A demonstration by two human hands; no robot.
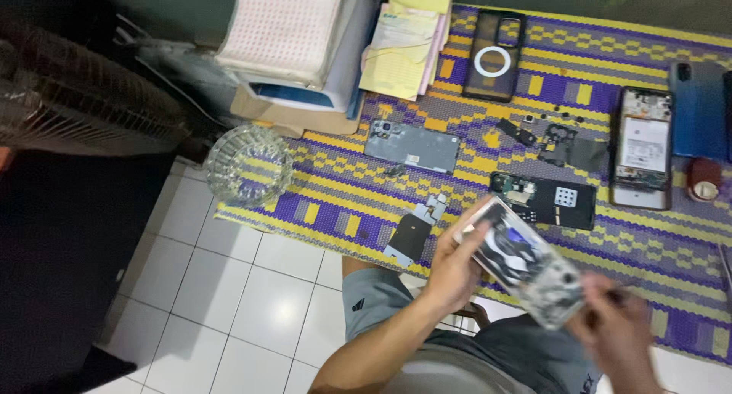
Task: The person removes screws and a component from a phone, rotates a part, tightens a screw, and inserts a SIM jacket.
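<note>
At far left a glass bowl (249, 165) sits on the corner of the woven mat (335, 203), beside a grey phone back cover (413, 147) and a loose metal plate (409, 235). Our left hand (455, 266) grips the opened phone (524, 262) above our lap; we judge disassembly well under way, with small parts (553, 138) already out. Our right hand (619, 334) pinches a thin tool (610, 296) at the phone's lower end, though blur hides the tip. Another opened handset (643, 147) lies farther right.
</note>
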